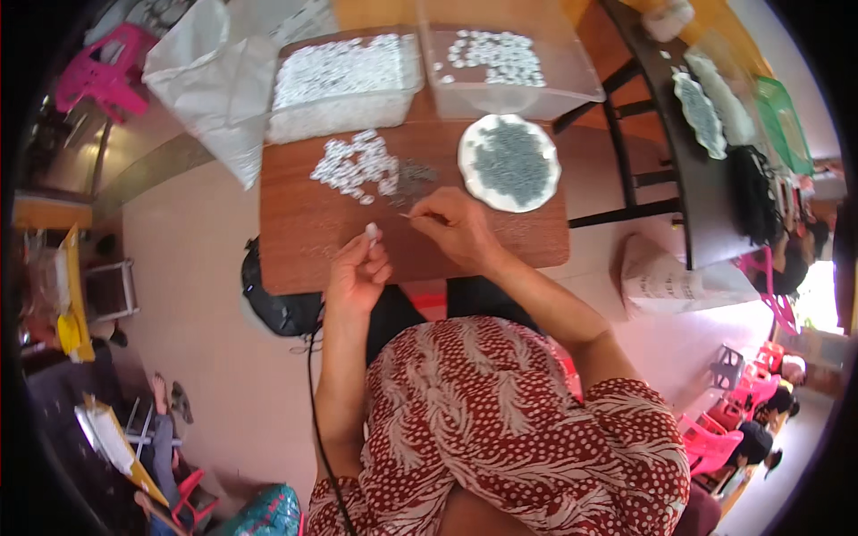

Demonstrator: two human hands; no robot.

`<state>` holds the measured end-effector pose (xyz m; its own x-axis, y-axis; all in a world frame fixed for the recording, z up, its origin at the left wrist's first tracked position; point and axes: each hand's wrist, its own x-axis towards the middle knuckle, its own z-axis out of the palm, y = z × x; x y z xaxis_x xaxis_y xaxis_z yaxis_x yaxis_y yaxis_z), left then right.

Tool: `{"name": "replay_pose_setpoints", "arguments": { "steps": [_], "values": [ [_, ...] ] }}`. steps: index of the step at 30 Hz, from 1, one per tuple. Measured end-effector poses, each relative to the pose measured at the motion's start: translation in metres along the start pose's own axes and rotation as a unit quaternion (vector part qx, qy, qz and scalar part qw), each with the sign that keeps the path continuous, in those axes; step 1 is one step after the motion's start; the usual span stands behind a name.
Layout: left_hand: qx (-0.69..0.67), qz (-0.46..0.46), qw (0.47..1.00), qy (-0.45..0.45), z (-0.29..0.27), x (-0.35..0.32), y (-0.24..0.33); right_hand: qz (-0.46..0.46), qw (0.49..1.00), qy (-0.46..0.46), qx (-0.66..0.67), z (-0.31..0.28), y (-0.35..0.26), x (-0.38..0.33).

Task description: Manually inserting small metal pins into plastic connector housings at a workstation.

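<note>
Over the near half of a brown wooden table [290, 255], my left hand [359, 268] pinches a small white piece [371, 230] between thumb and fingertips. Just to its right, my right hand [456, 228] is closed in a pinch; a tiny pale tip shows at its fingers, too small to name. Beyond my hands lies a loose heap of small white pieces [353, 165]. A smaller scatter of grey parts [413, 174] touches the heap's right side. At the right stands a white scalloped plate [466, 165] filled with small grey parts [511, 163].
At the table's far side sit a clear tub [340, 121] full of white pieces and another clear bin [572, 85] holding fewer. A white sack [210, 89] hangs by the far left corner. A dark table [657, 134] stands to the right. A black cable [313, 402] runs beside my left arm.
</note>
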<state>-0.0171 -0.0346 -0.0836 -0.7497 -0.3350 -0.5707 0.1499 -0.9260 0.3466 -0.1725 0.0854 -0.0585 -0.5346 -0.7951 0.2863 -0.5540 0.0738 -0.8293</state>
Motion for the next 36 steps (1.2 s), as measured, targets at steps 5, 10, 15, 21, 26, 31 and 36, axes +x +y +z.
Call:
{"name": "replay_pose_setpoints", "arguments": {
  "steps": [5, 10, 15, 21, 26, 31, 36],
  "values": [
    [-0.063, -0.034, 0.995, -0.072, 0.011, -0.003, 0.001, 0.083, 0.985, -0.061, 0.141, 0.006, -0.028, 0.001],
    [-0.081, -0.018, 0.993, -0.081, 0.009, -0.008, 0.001, 0.130, 0.970, -0.074, 0.194, 0.019, -0.035, -0.003],
    [-0.087, -0.021, 0.989, -0.114, 0.005, -0.009, 0.006, 0.072, 0.988, -0.069, 0.116, 0.022, -0.042, -0.005],
    [-0.094, -0.028, 0.991, -0.094, 0.006, -0.011, 0.006, -0.004, 0.997, -0.029, 0.074, 0.025, -0.050, 0.000],
    [-0.089, -0.011, 0.991, -0.098, 0.005, -0.009, 0.004, -0.005, 0.998, 0.006, 0.059, 0.033, -0.049, -0.003],
    [-0.072, 0.005, 0.995, -0.076, 0.007, -0.010, 0.003, -0.018, 0.998, 0.034, 0.052, 0.037, -0.051, -0.004],
    [-0.071, 0.016, 0.996, -0.043, 0.010, -0.012, 0.002, 0.000, 0.998, 0.053, 0.045, 0.041, -0.054, -0.005]
  ]
}}
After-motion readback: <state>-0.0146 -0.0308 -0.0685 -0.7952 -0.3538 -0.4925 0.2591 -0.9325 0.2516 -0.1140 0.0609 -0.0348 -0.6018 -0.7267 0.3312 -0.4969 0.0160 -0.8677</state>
